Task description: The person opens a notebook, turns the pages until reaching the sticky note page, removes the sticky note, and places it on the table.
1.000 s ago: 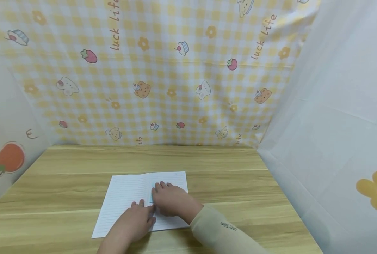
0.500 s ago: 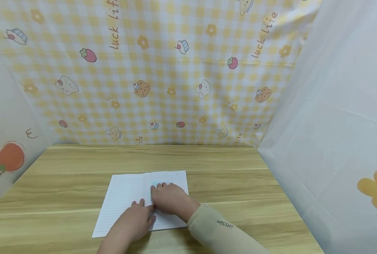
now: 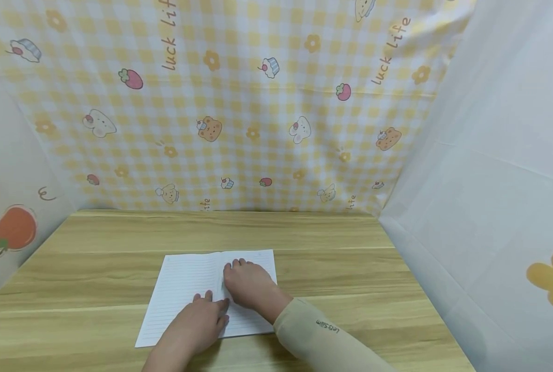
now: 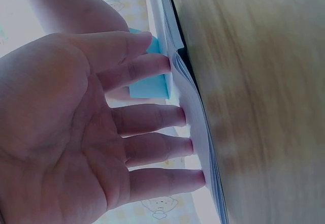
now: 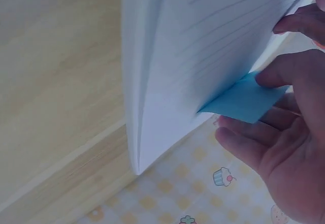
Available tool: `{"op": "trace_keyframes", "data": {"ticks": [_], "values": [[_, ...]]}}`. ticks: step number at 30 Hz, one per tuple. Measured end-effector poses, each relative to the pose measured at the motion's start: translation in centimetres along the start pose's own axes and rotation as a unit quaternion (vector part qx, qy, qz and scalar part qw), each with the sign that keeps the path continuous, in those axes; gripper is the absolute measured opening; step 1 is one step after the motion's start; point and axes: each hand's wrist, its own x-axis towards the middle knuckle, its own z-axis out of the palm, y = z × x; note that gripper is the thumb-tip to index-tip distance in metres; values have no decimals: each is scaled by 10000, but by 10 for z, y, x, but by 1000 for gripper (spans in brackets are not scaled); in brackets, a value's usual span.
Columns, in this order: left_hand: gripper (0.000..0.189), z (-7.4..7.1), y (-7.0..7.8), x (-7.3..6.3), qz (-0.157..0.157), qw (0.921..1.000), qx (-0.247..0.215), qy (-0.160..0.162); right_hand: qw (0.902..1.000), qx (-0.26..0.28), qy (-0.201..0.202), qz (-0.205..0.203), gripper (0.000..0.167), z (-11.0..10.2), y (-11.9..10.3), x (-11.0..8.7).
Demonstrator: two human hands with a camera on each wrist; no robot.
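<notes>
A small sheet of plain light-blue paper (image 5: 244, 99), thin, smooth and straight-edged with crisp corners, is at the right-hand page of an open notebook (image 3: 183, 284), near the fold. The blue sheet stands up from the page, its lower edge at the page surface and its flat face jutting outward; it is seen too much at a slant to tell which way its long axis runs. The right hand (image 3: 248, 284), above the notebook's right page, pinches the sheet, thumb on one face and bent fingers (image 5: 238, 142) behind the other, with the gap between them closed down to the paper. The left hand (image 3: 195, 323), at the notebook's near edge, has its fingers straight and spread, tips resting on the paper around the fold, gripping nothing. The notebook has white ruled pages, slightly bowed at the middle, and lies flat on a counter (image 3: 341, 274) with yellowish wood grain. Beyond the notebook hangs a yellow-and-white checked curtain (image 3: 239, 103) printed with cupcakes, strawberries and bears. A cream sleeve (image 3: 332, 343) covers the right forearm.
</notes>
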Motion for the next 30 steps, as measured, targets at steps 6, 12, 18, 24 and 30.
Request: {"op": "trace_keyframes", "data": {"ticks": [6, 12, 18, 24, 30], "values": [[36, 0, -2, -1, -58, 10000, -41, -22, 9982, 408, -432, 30, 23, 0, 1, 1], [35, -1, -1, -1, -64, 10000, -42, -35, 9969, 709, -333, 122, 26, 5, 8, 3], [35, -2, 0, -2, -33, 10000, -35, -4, 9906, 1295, -357, 266, 22, 4, 18, -1], [35, -1, 0, -2, -1, 10000, -13, 12, 9836, 1714, -212, 516, 29, 6, 28, -5], [35, -1, -1, -2, -23, 10000, 4, -3, 9794, 1910, 111, 652, 36, 6, 42, -9]]}}
